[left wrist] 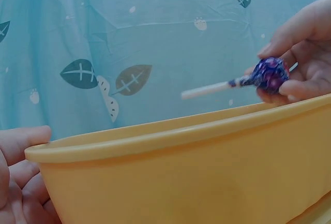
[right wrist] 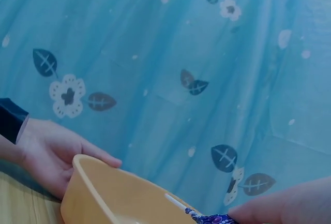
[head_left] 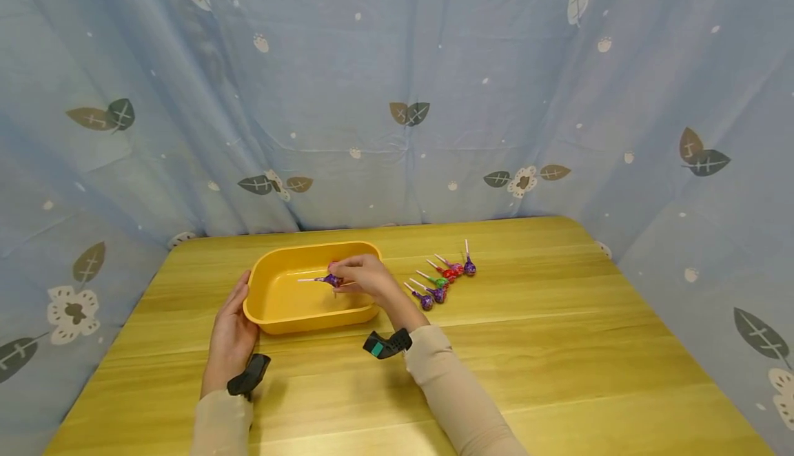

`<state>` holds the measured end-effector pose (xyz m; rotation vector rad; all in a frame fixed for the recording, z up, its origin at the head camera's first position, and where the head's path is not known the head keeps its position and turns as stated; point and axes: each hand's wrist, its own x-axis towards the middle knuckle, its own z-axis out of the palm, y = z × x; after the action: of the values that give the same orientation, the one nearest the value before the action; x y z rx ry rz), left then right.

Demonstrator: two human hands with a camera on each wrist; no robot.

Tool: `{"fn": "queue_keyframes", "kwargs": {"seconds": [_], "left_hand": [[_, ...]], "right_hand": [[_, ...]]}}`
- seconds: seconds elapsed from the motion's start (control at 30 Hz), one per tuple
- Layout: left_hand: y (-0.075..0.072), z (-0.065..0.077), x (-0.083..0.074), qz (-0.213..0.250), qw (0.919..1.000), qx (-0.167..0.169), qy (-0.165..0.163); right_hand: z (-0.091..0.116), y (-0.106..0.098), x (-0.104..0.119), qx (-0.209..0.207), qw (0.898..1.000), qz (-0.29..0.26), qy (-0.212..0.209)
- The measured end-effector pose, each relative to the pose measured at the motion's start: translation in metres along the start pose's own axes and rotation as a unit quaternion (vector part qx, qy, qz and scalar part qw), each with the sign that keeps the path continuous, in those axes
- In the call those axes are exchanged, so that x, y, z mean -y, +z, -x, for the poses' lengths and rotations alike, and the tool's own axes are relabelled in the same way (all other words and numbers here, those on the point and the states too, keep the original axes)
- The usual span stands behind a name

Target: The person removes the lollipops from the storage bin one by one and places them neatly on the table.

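Observation:
A yellow plastic tub stands on the table, left of centre. My left hand rests against its left end with fairly straight fingers, one fingertip on the rim in the left wrist view. Over the tub, my right hand pinches a purple-wrapped lollipop by its round head. Its white stick points left, and in the left wrist view the head shows above the rim. A bit of pink shows beside the right fingers in the head view, mostly hidden by the hand.
Right of the tub, several lollipops lie loosely grouped: purple ones, a green one, red ones and another purple one farther right. The wooden table meets a blue patterned curtain at its back edge.

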<state>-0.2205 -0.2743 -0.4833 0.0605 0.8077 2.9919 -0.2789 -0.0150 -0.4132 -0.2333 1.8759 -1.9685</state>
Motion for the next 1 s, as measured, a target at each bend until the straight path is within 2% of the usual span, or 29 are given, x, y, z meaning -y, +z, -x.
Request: {"fn": "queue_keyframes", "kwargs": {"seconds": [0.23,0.5,0.73,1.0], "left_hand": [[-0.001,0.000,0.000,0.003,1.0000,0.001,-0.004],[0.003,0.000,-0.001,-0.009,0.9998,-0.015,-0.007],[-0.002,-0.003,0.000,0.011,0.9998,-0.018,0.000],[0.002,-0.002,-0.001,0.028,0.9992,-0.027,-0.007]], "right_hand": [[0.013,-0.010,0.001,-0.011,1.000,-0.007,-0.012],[0.024,-0.026,-0.001,-0.032,0.999,-0.016,-0.028],[0.028,-0.033,0.001,-0.043,0.998,-0.028,-0.028],[0.031,-0.042,0.005,-0.069,0.996,-0.046,-0.022]]}}
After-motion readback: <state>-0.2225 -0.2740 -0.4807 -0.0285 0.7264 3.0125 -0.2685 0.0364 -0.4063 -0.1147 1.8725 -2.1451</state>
